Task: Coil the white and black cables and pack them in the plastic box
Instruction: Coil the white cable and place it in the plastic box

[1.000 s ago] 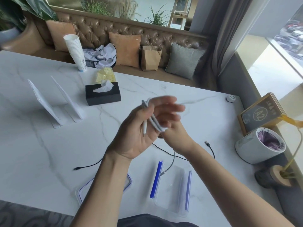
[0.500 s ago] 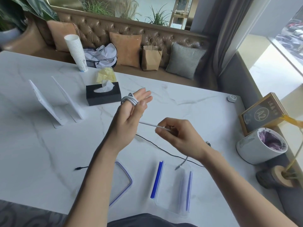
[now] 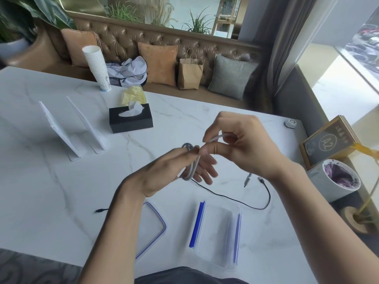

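Observation:
The white cable point(image 3: 192, 163) is looped around the fingers of my left hand point(image 3: 170, 173), held above the marble table point(image 3: 61, 181). My right hand point(image 3: 242, 144) pinches the cable's free stretch just right of the loops; its plug end point(image 3: 247, 179) hangs below my right wrist. The black cable point(image 3: 235, 201) lies loose on the table beneath my hands, one end at the left and the other curling up on the right. A clear plastic box point(image 3: 217, 232) with blue clips stands near the front edge. Its lid point(image 3: 155, 224) lies to the left, partly hidden by my left forearm.
A black tissue box point(image 3: 131, 117) and two white card stands point(image 3: 61, 130) sit further back on the left, with a stack of paper cups point(image 3: 97, 68) behind. A white pot point(image 3: 336, 181) and a framed sign point(image 3: 330, 142) stand at the right edge.
My hands, apart half a second ago with the cable stretched between them, have come together. My right hand rose and carried the free stretch over my left fingers; the plug end swung up off the box.

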### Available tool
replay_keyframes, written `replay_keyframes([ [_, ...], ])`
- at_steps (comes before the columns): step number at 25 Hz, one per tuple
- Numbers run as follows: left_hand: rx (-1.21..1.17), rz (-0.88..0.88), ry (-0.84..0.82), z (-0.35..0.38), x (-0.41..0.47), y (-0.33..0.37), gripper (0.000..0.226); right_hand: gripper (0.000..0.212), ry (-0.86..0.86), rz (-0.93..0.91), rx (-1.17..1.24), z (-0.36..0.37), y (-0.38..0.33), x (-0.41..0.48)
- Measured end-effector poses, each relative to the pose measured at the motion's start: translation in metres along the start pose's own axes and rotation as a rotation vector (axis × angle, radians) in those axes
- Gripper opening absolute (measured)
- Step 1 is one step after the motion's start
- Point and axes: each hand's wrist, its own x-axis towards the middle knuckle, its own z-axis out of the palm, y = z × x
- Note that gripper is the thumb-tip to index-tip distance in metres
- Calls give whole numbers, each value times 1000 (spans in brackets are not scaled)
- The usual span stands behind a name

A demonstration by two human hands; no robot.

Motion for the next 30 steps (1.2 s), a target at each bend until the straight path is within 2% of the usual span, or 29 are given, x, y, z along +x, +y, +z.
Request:
replay_keyframes([
  [4,-127,62,-188,4,-7,5,51,16,53,16,234,1,-4,10],
  [7,-194,137,-293,11,-9,11,38,22,107,45,479,10,0,16],
  [10,-354,236,-345,16,-7,13,29,15,98,71,616,23,2,18],
  [13,-498,320,-249,19,-4,12,27,20,111,240,669,45,5,10],
  [14,-520,340,-212,20,-3,11,29,17,90,291,702,49,3,6],
  [16,-561,377,-132,23,-3,11,31,13,30,307,679,54,5,0],
  [18,-605,408,-34,24,1,12,36,33,23,328,623,60,10,-3],
  [20,-609,458,95,24,6,13,43,39,1,336,573,65,8,-6],
  [22,-534,500,253,21,12,12,42,33,-44,362,553,68,8,-13],
  [25,-285,491,436,13,17,4,40,18,-92,367,457,66,11,-22],
  [28,-87,434,489,9,16,-3,39,11,-136,355,338,61,14,-27],
  [30,-38,406,509,5,14,-4,38,8,-134,362,282,55,16,-30],
])
